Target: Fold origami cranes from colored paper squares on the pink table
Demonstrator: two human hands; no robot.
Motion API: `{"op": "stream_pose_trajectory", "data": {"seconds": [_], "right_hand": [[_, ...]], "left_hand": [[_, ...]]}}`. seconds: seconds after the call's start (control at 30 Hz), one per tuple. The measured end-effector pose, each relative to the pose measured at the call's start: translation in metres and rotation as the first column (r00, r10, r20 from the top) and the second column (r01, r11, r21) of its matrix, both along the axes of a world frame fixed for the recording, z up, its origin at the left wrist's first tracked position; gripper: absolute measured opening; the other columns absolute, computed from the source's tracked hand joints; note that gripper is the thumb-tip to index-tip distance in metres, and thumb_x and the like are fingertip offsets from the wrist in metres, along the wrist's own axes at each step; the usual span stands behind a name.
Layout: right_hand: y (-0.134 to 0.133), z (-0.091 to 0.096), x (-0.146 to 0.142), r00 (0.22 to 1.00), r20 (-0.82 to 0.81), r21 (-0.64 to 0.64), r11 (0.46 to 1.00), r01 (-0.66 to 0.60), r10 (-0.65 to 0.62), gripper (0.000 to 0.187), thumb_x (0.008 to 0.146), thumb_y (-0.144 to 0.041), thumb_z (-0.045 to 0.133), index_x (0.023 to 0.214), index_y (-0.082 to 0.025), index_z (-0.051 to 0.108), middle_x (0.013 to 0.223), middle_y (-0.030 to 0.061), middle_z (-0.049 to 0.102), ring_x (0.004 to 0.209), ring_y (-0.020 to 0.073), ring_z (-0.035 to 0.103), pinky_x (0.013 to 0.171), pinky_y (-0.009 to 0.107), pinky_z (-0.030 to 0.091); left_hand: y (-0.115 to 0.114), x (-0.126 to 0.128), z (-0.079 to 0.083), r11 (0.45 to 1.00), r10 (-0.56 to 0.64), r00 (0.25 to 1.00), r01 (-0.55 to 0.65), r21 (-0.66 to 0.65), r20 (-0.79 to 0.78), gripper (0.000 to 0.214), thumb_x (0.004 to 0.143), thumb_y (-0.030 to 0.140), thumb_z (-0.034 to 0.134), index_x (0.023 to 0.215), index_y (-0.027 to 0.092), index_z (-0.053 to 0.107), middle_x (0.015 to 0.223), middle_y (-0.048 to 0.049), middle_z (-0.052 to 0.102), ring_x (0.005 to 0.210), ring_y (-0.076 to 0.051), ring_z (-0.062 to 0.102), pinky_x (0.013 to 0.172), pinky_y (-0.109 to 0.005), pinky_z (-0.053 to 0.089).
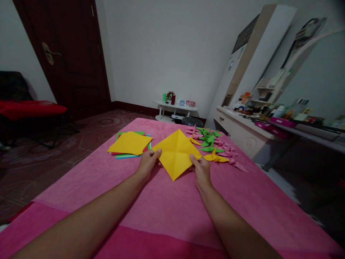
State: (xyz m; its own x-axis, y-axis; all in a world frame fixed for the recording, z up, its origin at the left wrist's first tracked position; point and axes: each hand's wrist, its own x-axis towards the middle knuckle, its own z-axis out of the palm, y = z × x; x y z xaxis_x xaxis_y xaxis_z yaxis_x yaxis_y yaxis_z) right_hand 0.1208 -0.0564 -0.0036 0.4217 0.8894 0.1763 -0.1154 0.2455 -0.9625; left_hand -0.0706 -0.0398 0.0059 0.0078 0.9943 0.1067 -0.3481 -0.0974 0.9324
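A square sheet of yellow origami paper (177, 154), creased across its middle, is held up cornerwise above the pink cloth. My left hand (148, 162) pinches its left side, thumb on top. On the opposite side my right hand (201, 169) grips the sheet near its right corner, the thumb also on top and the other fingers mostly hidden. Left of the sheet lies a stack of coloured paper (129, 143), yellow uppermost, with green, blue and red edges showing. To the right, several folded paper cranes (208, 138) in green, pink and yellow are clustered together.
The pink cloth (161, 216) covers the surface under my arms. Beyond it stands a low white table (176, 105) with small items. A cluttered dressing table (242, 124) is on the right, a red and black chair (29, 109) on the left near a dark door (67, 43).
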Motion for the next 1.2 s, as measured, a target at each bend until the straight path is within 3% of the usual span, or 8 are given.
{"op": "stream_pose_trajectory", "data": {"seconds": [0.23,0.4,0.57,0.8,0.97,1.2], "right_hand": [[0.001,-0.002,0.002,1.000,0.002,0.005,1.000,0.029,-0.029,0.031,0.064,-0.044,0.071,0.061,-0.017,0.056,0.043,-0.0062,0.048,0.038,0.0097,0.043,0.039,0.022,0.033],[0.004,-0.001,0.010,0.999,-0.004,0.076,0.996,0.050,-0.050,0.027,0.066,-0.041,0.070,0.070,-0.016,0.061,0.057,-0.0028,0.059,0.046,0.0104,0.050,0.044,0.022,0.038],[0.004,0.011,0.012,0.993,-0.116,0.187,0.982,0.034,-0.012,0.029,0.066,-0.036,0.071,0.084,-0.016,0.062,0.078,0.0013,0.067,0.064,0.0148,0.061,0.060,0.027,0.049],[-0.008,0.025,-0.006,0.977,-0.081,0.169,0.969,-0.181,0.196,0.044,0.065,-0.028,0.072,0.105,-0.019,0.057,0.105,0.0074,0.067,0.093,0.0221,0.064,0.083,0.035,0.050],[-0.015,0.025,-0.022,0.945,-0.069,0.093,0.945,-0.313,0.319,0.051,0.062,-0.028,0.073,0.108,-0.019,0.055,0.106,0.0100,0.068,0.089,0.0249,0.066,0.077,0.036,0.052],[-0.007,0.031,-0.007,0.959,-0.024,0.061,0.958,-0.281,0.283,0.033,0.061,-0.023,0.071,0.092,-0.016,0.063,0.090,0.0060,0.071,0.076,0.0217,0.066,0.067,0.030,0.051]], "left_hand": [[-0.004,0.001,0.003,1.000,-0.017,0.999,0.017,-0.019,0.033,0.035,0.066,0.043,0.069,0.058,0.013,0.053,0.044,0.0025,0.051,0.037,-0.007,0.045,0.038,-0.019,0.035],[-0.003,-0.001,0.001,0.999,-0.023,1.000,0.023,-0.043,-0.003,0.029,0.063,0.035,0.073,0.062,0.011,0.057,0.047,0.0028,0.053,0.038,-0.006,0.046,0.039,-0.017,0.037],[-0.003,-0.001,-0.003,0.980,-0.200,0.978,0.200,-0.004,-0.058,0.028,0.065,0.031,0.073,0.080,0.008,0.065,0.064,-0.0048,0.066,0.045,-0.009,0.055,0.044,-0.021,0.048],[0.000,0.001,-0.005,0.980,-0.170,0.977,0.182,-0.085,0.128,0.035,0.062,0.021,0.076,0.093,0.009,0.065,0.094,-0.0117,0.069,0.075,-0.017,0.067,0.055,-0.019,0.055],[0.001,0.000,-0.005,0.987,-0.071,0.969,0.103,-0.125,0.238,0.030,0.062,0.015,0.075,0.090,0.010,0.065,0.098,-0.0108,0.069,0.076,-0.016,0.067,0.058,-0.020,0.057],[-0.008,0.000,0.004,0.972,-0.200,0.959,0.220,-0.081,0.200,0.031,0.073,0.034,0.066,0.096,0.014,0.062,0.092,-0.0071,0.068,0.072,-0.015,0.066,0.055,-0.024,0.057]]}}
